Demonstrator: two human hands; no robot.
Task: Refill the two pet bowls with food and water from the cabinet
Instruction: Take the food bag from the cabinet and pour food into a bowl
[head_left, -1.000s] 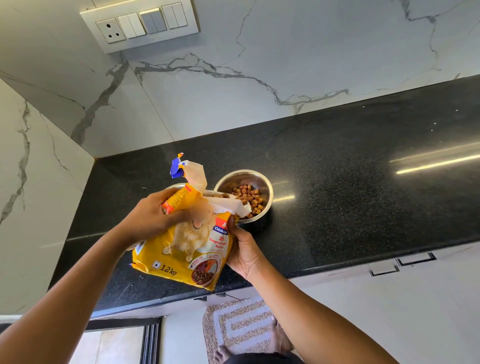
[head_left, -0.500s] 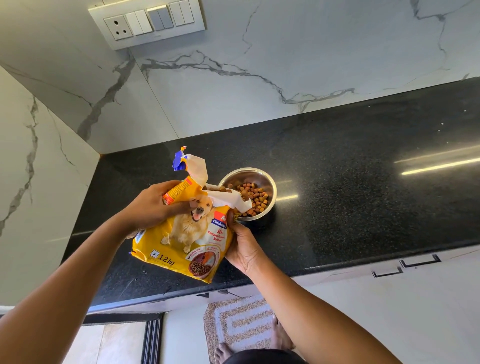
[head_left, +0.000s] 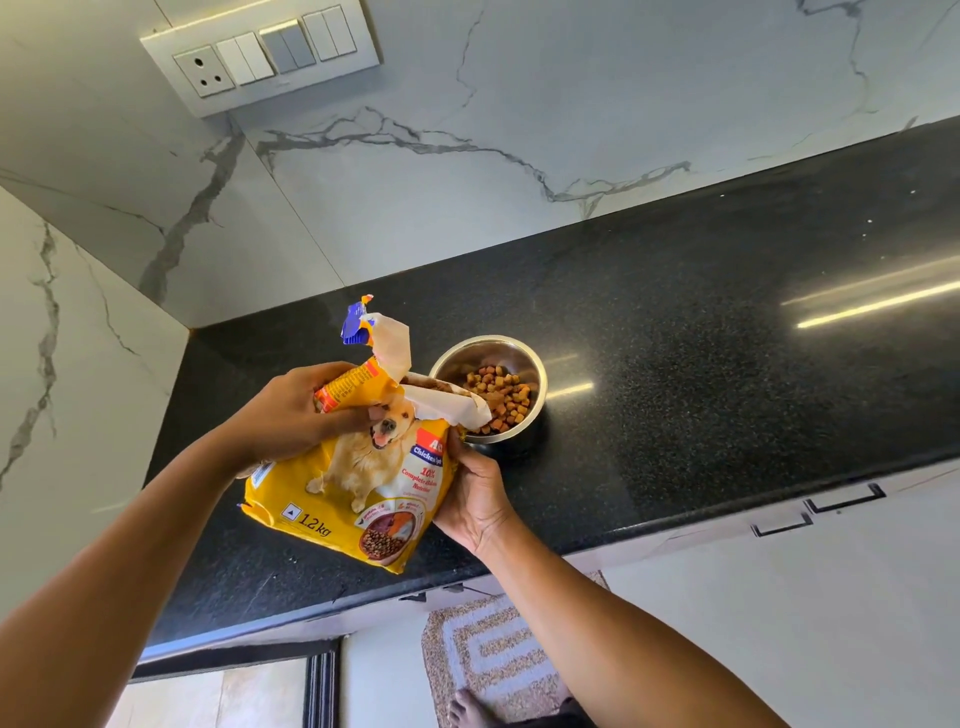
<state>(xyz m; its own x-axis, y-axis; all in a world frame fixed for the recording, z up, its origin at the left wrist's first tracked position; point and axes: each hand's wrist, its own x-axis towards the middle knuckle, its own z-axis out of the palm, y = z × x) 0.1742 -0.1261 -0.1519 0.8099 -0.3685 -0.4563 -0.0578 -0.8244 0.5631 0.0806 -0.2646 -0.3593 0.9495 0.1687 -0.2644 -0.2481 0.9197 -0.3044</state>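
A yellow dog-food bag (head_left: 358, 488) with a dog picture is held tilted above the black countertop (head_left: 701, 395), its torn white mouth at the rim of a steel bowl (head_left: 535, 364). Brown kibble (head_left: 501, 395) lies in that bowl. My left hand (head_left: 296, 410) grips the bag's upper left part near the torn top. On the bag's right side, just in front of the bowl, my right hand (head_left: 475, 499) holds it from below. The second bowl is hidden behind the bag, if it is there.
Marble walls meet in a corner at the left, with a switch and socket panel (head_left: 265, 57) high on the back wall. Below the counter edge are white drawer fronts with dark handles (head_left: 841, 501). A patterned mat (head_left: 493, 654) lies on the floor by my foot.
The bag has tipped back a little toward upright while its mouth stays at the bowl. Both hands keep their hold. The view has shifted slightly.
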